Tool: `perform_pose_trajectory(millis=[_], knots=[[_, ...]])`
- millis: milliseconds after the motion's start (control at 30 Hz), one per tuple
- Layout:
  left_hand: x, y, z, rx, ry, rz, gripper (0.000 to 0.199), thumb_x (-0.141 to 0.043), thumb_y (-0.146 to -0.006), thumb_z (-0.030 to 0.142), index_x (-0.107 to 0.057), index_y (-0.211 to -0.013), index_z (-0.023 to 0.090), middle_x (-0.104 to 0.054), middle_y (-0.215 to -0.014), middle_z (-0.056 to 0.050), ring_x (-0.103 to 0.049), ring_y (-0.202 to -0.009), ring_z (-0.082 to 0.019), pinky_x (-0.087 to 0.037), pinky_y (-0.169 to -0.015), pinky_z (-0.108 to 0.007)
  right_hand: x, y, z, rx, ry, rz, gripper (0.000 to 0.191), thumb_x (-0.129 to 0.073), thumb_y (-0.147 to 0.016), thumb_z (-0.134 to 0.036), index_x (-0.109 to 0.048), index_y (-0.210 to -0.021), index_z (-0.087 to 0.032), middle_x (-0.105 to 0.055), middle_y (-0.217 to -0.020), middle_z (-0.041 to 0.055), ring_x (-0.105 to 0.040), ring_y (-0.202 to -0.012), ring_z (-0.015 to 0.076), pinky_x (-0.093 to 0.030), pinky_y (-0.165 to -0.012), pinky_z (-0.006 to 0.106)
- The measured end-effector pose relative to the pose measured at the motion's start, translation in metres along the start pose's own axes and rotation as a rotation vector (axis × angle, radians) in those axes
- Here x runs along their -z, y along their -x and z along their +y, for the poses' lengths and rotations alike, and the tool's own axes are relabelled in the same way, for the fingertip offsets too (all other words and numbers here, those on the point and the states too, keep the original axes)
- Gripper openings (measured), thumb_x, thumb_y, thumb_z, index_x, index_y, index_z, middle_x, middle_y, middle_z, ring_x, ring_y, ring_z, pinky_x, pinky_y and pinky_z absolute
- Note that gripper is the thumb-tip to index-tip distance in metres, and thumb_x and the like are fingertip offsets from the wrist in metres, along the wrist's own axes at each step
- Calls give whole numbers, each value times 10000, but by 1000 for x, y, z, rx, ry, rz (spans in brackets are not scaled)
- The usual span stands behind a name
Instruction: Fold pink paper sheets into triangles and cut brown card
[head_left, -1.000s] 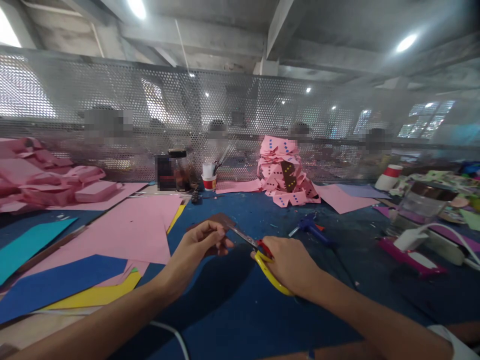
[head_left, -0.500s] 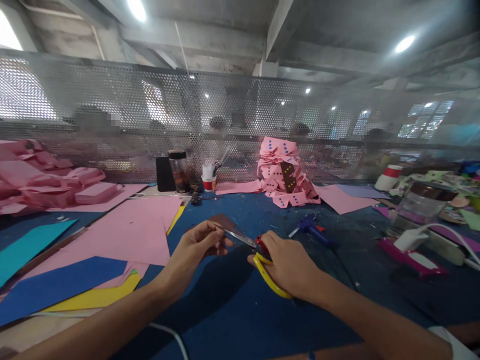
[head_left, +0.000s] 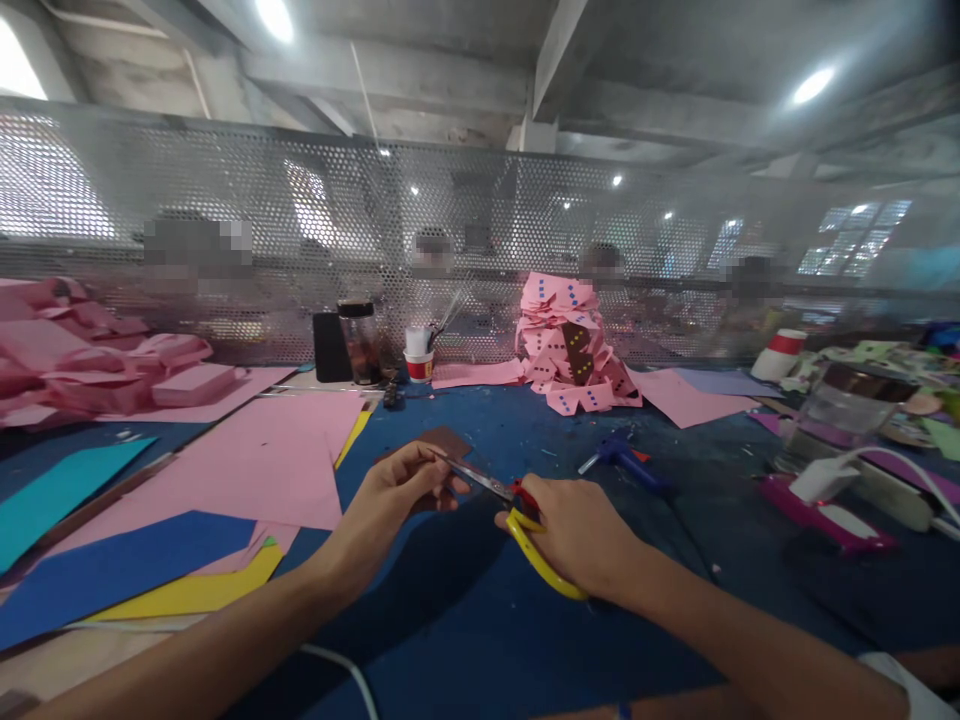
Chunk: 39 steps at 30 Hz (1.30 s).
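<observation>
My right hand (head_left: 581,530) is closed around a pair of scissors (head_left: 536,555) with yellow and red handles. The blades point left and reach my left hand (head_left: 405,490), which is pinched at their tip. A piece of brown paper (head_left: 448,440) shows just behind the left fingers and appears to be held there. The fingers hide most of its near side, so exactly where the blades meet it cannot be made out. Both hands are above the blue tabletop (head_left: 465,640).
Pink sheets (head_left: 262,455) and a blue sheet (head_left: 135,560) lie left. Behind stands a heap of dotted pink pieces (head_left: 559,340) near a paper cup (head_left: 418,366) and a jar (head_left: 360,345). A blue glue gun (head_left: 630,465) and a magenta power strip (head_left: 825,515) lie right.
The scissor blades look slightly closer together, and the right hand has shifted a touch. The left hand stays at the blade tip, with a bit more brown paper showing behind it.
</observation>
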<state>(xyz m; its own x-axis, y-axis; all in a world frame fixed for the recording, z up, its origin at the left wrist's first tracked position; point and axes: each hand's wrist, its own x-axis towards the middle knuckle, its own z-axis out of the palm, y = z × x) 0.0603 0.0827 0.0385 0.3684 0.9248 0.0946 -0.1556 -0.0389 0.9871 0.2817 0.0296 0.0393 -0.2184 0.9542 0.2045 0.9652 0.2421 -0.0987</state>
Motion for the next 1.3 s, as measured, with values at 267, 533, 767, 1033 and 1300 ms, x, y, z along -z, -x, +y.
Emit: perform_pose_trajectory(millis=[267,533,767,1033,1300], knots=[[1,0,0,-1,-17,-11,217,-677,-884,374,-592,-898,175,-711,-813,-30,-625,-682,-128,-513,-721,-267,-2,0,1,9,16,33,403,-488,-945,-592,-583,-869,-208,-741,-758,49,-709,-689,236,-231,-549,304],[2,1,-1,0,-23,-22,199,-650,-910,359,-579,-902,174,-706,-820,-30,-621,-691,-126,-513,-727,-266,-2,-1,0,-1,24,28,395,-491,-947,-582,-584,-864,-207,-744,-761,54,-699,-667,223,-213,-546,305],[1,0,-2,-2,-39,-18,208,-649,-908,367,-573,-901,173,-707,-823,-25,-627,-696,-129,-517,-724,-267,-3,-1,1,4,36,18,388,-481,-950,-579,-580,-869,-213,-742,-754,47,-703,-667,231,-201,-545,304],[3,0,-2,-4,-42,-25,210,-644,-911,369,-569,-908,173,-717,-832,-28,-622,-694,-122,-511,-727,-267,-5,-1,2,-1,36,22,401,-460,-954,-585,-580,-859,-214,-740,-742,52,-706,-663,237,-199,-542,307],[0,0,2,24,-13,-8,240,-666,-885,387,-556,-894,174,-724,-830,-45,-638,-697,-141,-512,-739,-289,-6,-2,4,-19,43,37,388,-468,-949,-579,-594,-869,-221,-736,-730,54,-690,-633,230,-205,-541,306]])
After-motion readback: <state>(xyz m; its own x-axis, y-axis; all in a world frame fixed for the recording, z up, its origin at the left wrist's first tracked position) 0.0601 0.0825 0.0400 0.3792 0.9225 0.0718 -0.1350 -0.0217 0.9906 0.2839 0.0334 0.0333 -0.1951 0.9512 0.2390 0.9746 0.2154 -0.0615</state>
